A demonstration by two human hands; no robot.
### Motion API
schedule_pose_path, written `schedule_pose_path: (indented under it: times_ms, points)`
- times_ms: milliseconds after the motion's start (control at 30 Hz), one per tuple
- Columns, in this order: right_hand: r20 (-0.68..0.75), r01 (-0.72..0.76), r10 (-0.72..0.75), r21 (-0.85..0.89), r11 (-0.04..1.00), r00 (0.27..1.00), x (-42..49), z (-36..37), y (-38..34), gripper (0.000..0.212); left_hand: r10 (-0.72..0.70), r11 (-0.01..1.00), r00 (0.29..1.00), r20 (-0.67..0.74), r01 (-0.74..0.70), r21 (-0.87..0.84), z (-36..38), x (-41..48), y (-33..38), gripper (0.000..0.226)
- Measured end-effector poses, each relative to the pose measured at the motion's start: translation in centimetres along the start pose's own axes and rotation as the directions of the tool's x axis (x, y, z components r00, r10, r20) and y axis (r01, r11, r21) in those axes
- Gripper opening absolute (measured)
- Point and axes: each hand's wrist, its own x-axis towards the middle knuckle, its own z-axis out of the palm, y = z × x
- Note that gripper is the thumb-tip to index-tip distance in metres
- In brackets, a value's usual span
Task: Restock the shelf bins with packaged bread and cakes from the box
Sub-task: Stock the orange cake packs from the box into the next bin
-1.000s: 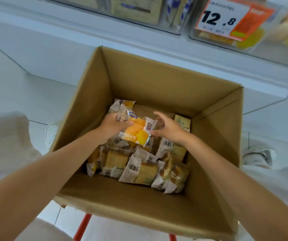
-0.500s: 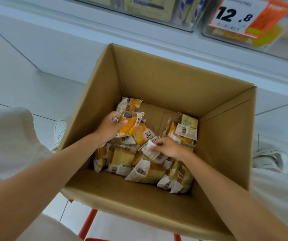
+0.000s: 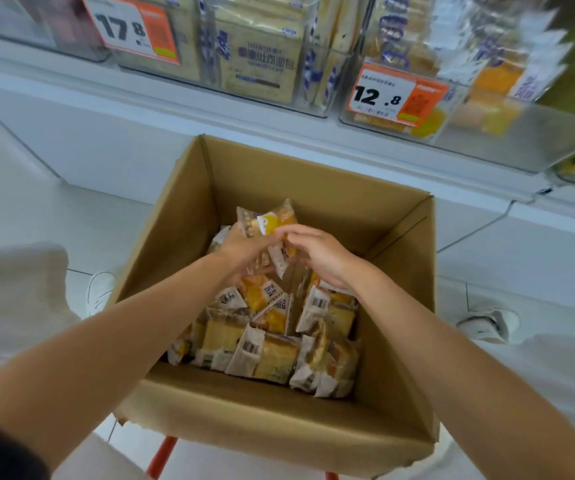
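Gathering a handful over the open brown cardboard box (image 3: 314, 188). Clutching, in the left grip (image 3: 241, 249), a bunch of small clear-and-yellow wrapped cake packets (image 3: 267, 220), raised above the loose heap of packets (image 3: 262, 348) on the box floor. Pinching the bunch's lower edge with the right grip (image 3: 317, 254). Best to square the packets flat together, squeeze wrapper rather than cake, then carry toward the clear plastic shelf bin (image 3: 487, 140) behind the orange-and-white 12.8 price tag (image 3: 397, 95).
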Motion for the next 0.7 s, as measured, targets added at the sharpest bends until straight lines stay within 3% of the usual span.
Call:
schedule_pose_path:
  times_ms: [100,167,233,300,367,467,533,633,700]
  points:
    - [-0.094,0.042,-0.031,0.120,0.992,0.995,-0.8,-2.0,0.0,0.027,-0.030,0.999,0.999,-0.046,0.029,-0.023,-0.4,-0.2,0.6,0.036]
    - [-0.226,0.074,-0.071,0.004,0.997,0.971,-1.5,-3.4,-0.3,0.031,-0.034,0.999,0.998,0.058,0.036,-0.034,-0.4,-0.8,1.2,0.023]
    - [-0.257,0.062,-0.069,-0.034,0.998,0.964,-2.0,-4.4,-0.4,0.047,-0.023,0.998,0.989,0.145,0.032,-0.059,-0.2,-1.8,2.3,0.018]
    - [-0.248,-0.002,0.010,0.029,1.000,0.969,-2.6,-5.1,-0.6,0.057,-0.006,0.997,0.978,0.207,0.022,-0.078,0.3,-2.6,3.4,0.023]
    - [-0.256,-0.015,0.031,0.063,0.998,0.966,-3.5,-5.4,-1.2,0.051,0.015,0.997,0.970,0.241,0.003,-0.077,0.8,-3.2,4.4,0.029]
    - [-0.292,0.086,-0.033,0.172,0.981,0.956,-4.8,-6.1,-2.3,0.047,0.048,0.999,0.964,0.261,-0.040,-0.037,1.6,-4.2,5.7,0.037]
    - [-0.295,0.182,-0.096,0.278,0.943,0.951,-5.9,-6.5,-3.5,0.056,0.066,0.997,0.950,0.304,-0.070,0.005,2.1,-5.2,6.6,0.041]
    - [-0.280,0.262,-0.210,0.163,0.951,0.937,-7.2,-7.5,-5.8,0.070,0.048,0.998,0.918,0.394,-0.056,0.008,2.5,-7.2,7.9,0.040]
    - [-0.241,0.262,-0.246,0.038,0.964,0.939,-8.2,-8.4,-7.8,0.088,0.028,0.997,0.889,0.458,-0.055,0.046,2.4,-8.3,8.7,0.053]
